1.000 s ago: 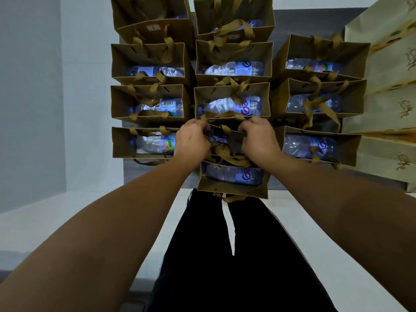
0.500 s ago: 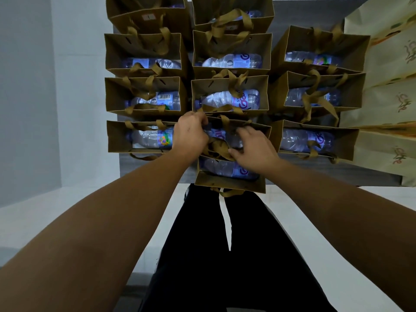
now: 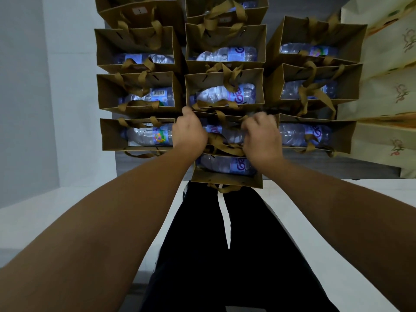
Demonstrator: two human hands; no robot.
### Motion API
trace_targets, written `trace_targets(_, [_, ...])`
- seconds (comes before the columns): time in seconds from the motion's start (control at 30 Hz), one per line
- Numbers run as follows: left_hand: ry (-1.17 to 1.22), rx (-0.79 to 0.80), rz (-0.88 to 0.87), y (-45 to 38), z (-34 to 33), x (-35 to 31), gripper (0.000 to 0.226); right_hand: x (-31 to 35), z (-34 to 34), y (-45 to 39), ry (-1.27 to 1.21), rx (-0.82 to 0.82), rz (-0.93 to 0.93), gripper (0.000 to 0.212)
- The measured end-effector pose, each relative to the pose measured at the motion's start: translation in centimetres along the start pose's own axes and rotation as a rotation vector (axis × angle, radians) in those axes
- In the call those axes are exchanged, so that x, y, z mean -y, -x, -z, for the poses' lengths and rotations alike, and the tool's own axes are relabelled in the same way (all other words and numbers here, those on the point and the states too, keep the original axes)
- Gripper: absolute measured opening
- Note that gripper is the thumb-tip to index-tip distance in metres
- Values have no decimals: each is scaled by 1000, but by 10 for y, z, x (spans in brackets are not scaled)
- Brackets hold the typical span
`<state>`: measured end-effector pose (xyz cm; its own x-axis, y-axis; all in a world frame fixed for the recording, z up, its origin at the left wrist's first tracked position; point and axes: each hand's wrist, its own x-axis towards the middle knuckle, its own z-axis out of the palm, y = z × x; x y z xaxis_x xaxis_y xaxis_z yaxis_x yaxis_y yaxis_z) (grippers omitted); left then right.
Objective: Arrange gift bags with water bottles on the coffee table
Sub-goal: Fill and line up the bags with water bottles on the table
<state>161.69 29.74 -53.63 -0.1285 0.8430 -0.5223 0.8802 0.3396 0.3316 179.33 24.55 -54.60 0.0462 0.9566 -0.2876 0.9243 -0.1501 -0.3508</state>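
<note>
**Brown paper gift bags in rows on a dark table**

Both hands reach into the middle column. The left hand point(image 3: 189, 131) and right hand point(image 3: 262, 138) each clutch the edge of one gift bag point(image 3: 221, 136) holding a water bottle point(image 3: 227, 166), at the coffee table point(image 3: 315, 163) front edge.

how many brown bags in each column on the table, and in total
left column brown bags: 4
middle column brown bags: 5
right column brown bags: 3
total: 12
The cream bags at the right are cut off by the frame, so they are not counted.
</note>
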Motion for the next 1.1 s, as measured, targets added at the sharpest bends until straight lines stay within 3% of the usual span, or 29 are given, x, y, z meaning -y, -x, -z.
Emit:
trace_targets(0.07, [18, -10, 5, -2, 2, -3, 36, -3, 0, -6, 53, 176, 107, 31])
trace_targets(0.13, [29, -19, -9, -3, 9, -6, 39, -3, 0, -12, 55, 328, 90, 39])
trace_targets(0.27, [21, -9, -73, 5, 25, -22, 30, -6, 6, -20, -294, 519, -264, 42])
trace_targets(0.33, [31, -7, -103, 13, 30, -32, 26, -12, 12, -21, -409, 584, -339, 40])
trace_targets(0.57, [73, -53, -177, 42, 58, -61, 26, -15, 38, -7, -639, 395, -406, 39])
trace_targets(0.63, [66, -76, -190, 51, 69, -67, 25, -13, 46, -2, -603, 308, -366, 36])
trace_targets(0.83, [68, -179, -214, 75, 107, -85, 25, 6, 82, 1, -486, 231, -206, 62])
trace_targets(0.93, [73, -223, -241, 86, 128, -100, 24, 17, 104, -5, -498, 222, -138, 50])
trace_targets(1.03, [67, -277, -252, 94, 151, -115, 25, 30, 134, -9, -448, 286, -68, 18])
trace_targets(1.1, [73, -310, -255, 98, 166, -124, 24, 39, 157, -7, -446, 346, -37, 19])
